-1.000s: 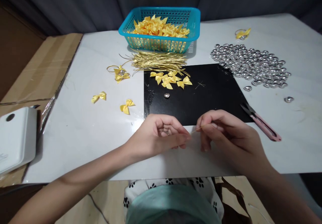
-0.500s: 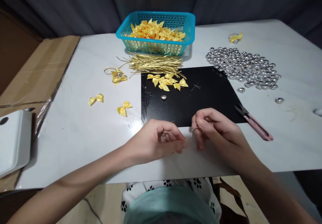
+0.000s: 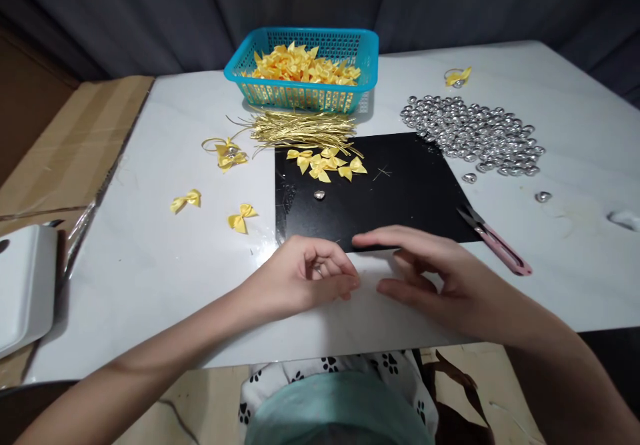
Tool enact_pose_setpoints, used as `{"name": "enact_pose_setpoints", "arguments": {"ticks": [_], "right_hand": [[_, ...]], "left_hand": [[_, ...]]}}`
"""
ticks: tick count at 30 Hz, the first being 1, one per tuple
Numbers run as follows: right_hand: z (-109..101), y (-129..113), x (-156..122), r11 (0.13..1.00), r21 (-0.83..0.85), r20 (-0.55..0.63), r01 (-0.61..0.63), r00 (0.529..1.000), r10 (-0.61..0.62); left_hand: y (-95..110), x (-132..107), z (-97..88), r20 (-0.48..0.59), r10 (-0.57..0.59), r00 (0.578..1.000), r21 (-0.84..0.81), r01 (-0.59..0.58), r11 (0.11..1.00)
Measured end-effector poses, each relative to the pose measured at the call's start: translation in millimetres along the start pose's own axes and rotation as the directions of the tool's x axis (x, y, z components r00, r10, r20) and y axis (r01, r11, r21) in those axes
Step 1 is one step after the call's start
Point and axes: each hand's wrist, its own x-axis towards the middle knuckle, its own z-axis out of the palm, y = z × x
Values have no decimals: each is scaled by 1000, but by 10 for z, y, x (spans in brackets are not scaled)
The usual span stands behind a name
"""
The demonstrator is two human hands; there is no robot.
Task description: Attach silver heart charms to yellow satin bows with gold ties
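Observation:
My left hand (image 3: 320,277) is over the front part of the white table, its thumb and fingertips pressed together. What they pinch, if anything, is too small to make out; a small glint shows among the curled fingers. Facing it, my right hand (image 3: 425,268) has thumb and index finger spread apart with nothing visible between them. Beyond both hands lies a black mat (image 3: 400,198) holding one silver heart bead (image 3: 319,194), several yellow bows (image 3: 325,163) and a few thin thread scraps (image 3: 383,172). Pink-handled thread snips (image 3: 505,252) rest across its right edge.
A teal basket (image 3: 303,87) of yellow bows stands at the back, with gold cords (image 3: 303,128) before it. Silver beads (image 3: 470,132) are spread at the right. Two loose bows (image 3: 242,218) lie left, near a bow with a cord loop (image 3: 230,154). A white device (image 3: 27,285) sits far left.
My right hand has opened and its thumb and index finger have parted; the thin golden strand it pinched is out of sight. My left hand keeps its pinch. The view has shifted slightly.

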Motion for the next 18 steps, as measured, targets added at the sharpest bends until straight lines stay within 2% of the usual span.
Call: {"name": "enact_pose_setpoints", "arguments": {"ticks": [3, 10, 12, 18], "right_hand": [[26, -29, 26, 1000, -2, 91, -13, 996, 13], [-45, 7, -10, 998, -8, 83, -69, 994, 69], [-69, 28, -30, 997, -31, 49, -71, 996, 73], [-97, 96, -62, 976, -197, -152, -90, 987, 61]], "left_hand": [[31, 9, -9, -7, 0, 1000, 1, 0, 1000], [31, -5, -26, -7, -17, 1000, 33, 17, 999], [23, -3, -26, -5, -21, 1000, 36, 21, 999], [19, 16, -41, 22, -62, 998, 56, 61, 997]]}}
